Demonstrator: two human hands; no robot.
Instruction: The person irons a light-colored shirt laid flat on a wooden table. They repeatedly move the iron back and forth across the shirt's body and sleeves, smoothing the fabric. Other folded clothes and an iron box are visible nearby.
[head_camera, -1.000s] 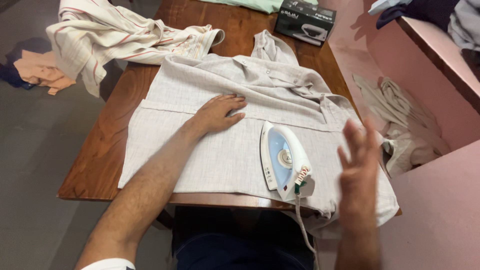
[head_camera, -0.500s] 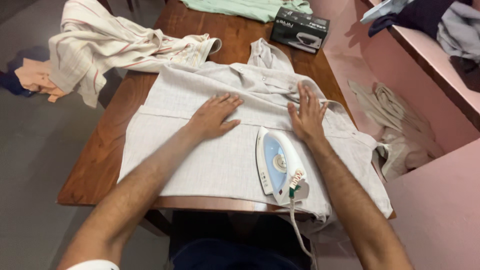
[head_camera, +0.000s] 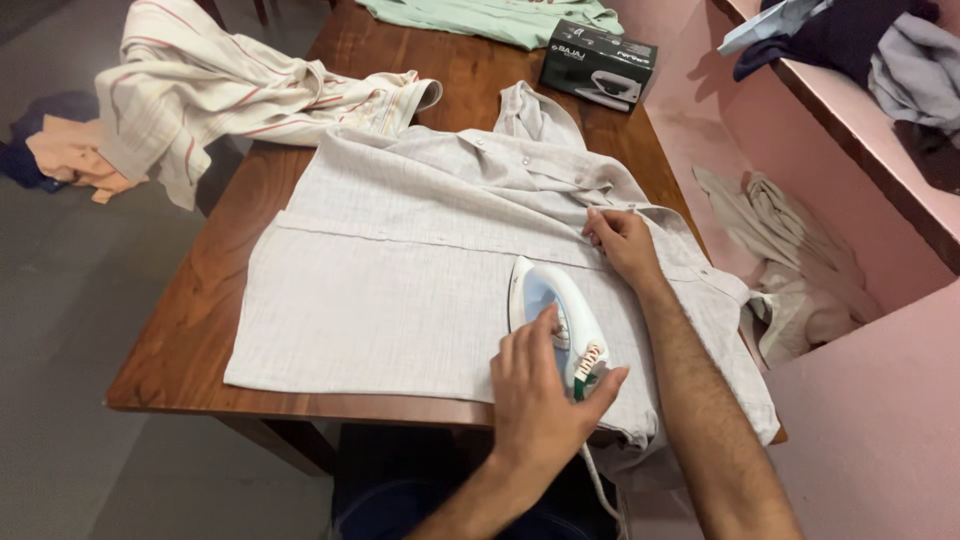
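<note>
Lying flat across a wooden table (head_camera: 215, 300), the pale grey shirt (head_camera: 400, 290) carries a white and blue iron (head_camera: 553, 305) near its front edge. The left hand (head_camera: 545, 395) closes loosely around the iron's rear handle. The right hand (head_camera: 622, 243) pinches the shirt's fabric just beyond the iron's tip.

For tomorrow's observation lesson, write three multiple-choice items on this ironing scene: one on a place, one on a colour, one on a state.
1. Where does the black box lie?
A. on the far end of the wooden table
B. on the floor
C. on the pink ledge

2. What colour is the shirt spread out on the table?
A. bright red
B. pale grey
C. black

3. What is the left hand doing?
A. lying flat on the shirt
B. hanging off the table
C. gripping the iron

Answers: 1 A, it sits on the wood beside a green garment; 2 B, the cloth is light grey; 3 C, its fingers wrap the handle while the right hand pinches the fabric.
</note>
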